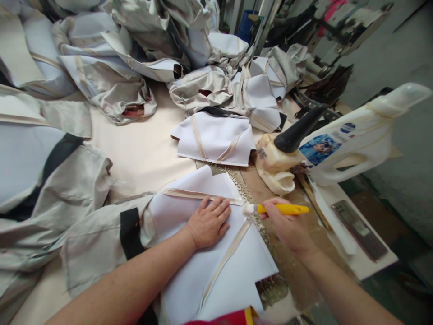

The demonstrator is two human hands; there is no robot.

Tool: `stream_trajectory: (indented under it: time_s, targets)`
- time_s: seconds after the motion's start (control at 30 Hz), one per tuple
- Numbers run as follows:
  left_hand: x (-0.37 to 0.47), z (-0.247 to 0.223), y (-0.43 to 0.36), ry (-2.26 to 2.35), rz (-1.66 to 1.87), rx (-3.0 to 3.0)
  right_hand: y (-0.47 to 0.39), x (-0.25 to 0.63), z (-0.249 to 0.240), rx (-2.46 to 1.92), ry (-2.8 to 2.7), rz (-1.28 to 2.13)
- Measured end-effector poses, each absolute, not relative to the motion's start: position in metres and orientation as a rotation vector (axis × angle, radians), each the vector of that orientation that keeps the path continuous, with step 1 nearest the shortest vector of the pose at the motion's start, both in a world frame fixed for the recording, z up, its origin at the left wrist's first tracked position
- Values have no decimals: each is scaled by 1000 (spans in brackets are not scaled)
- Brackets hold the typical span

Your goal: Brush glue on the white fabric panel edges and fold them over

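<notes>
My left hand (pixel 210 221) lies flat with its fingers stretched out on a white fabric panel (pixel 189 271). Tan seam strips (pixel 226 256) run across that panel, which joins grey cloth and a black strap (pixel 131 232) on the left. In my right hand (pixel 287 225) is a brush (pixel 283 209) with a yellow handle, its fingers closed round it. The pale bristles touch the panel's right edge, close to where the two strips come near each other.
Another white panel (pixel 216 140) lies just beyond. A cut plastic container (pixel 275 162) with a black piece in it stands beside a large white bottle (pixel 358 135). A phone (pixel 359 229) rests at the right edge. Grey and white pieces (pixel 108 85) are heaped at the back.
</notes>
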State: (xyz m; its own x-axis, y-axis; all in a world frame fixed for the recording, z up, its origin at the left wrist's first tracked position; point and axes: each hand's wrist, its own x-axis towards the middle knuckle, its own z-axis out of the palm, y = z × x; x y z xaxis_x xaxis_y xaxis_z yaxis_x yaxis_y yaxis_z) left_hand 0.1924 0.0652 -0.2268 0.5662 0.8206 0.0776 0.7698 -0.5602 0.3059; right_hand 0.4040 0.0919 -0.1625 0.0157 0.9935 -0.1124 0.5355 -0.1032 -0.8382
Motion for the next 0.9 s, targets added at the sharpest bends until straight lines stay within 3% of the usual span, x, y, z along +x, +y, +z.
stream_trajectory:
  time_s: [0.9]
  targets:
    - [193, -224, 67, 1314, 327, 2560, 46, 428, -169, -1768, -1658, 1104]
